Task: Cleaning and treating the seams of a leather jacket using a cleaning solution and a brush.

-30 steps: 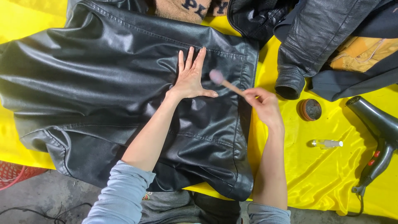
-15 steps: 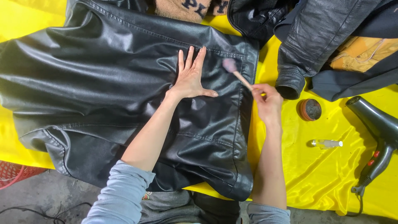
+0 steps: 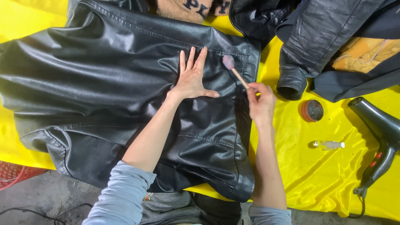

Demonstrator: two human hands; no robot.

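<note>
Black leather jacket (image 3: 108, 96) is lying across the yellow cloth (image 3: 325, 175); left hand (image 3: 192, 79) is pressing flat, fingers spread, right hand (image 3: 260, 102) is pinching the brush (image 3: 234, 71) (light strokes probably best).

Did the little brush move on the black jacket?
Yes. The brush in the right hand slid toward the jacket's edge seam and farther from the flat left hand, which stayed put.
</note>
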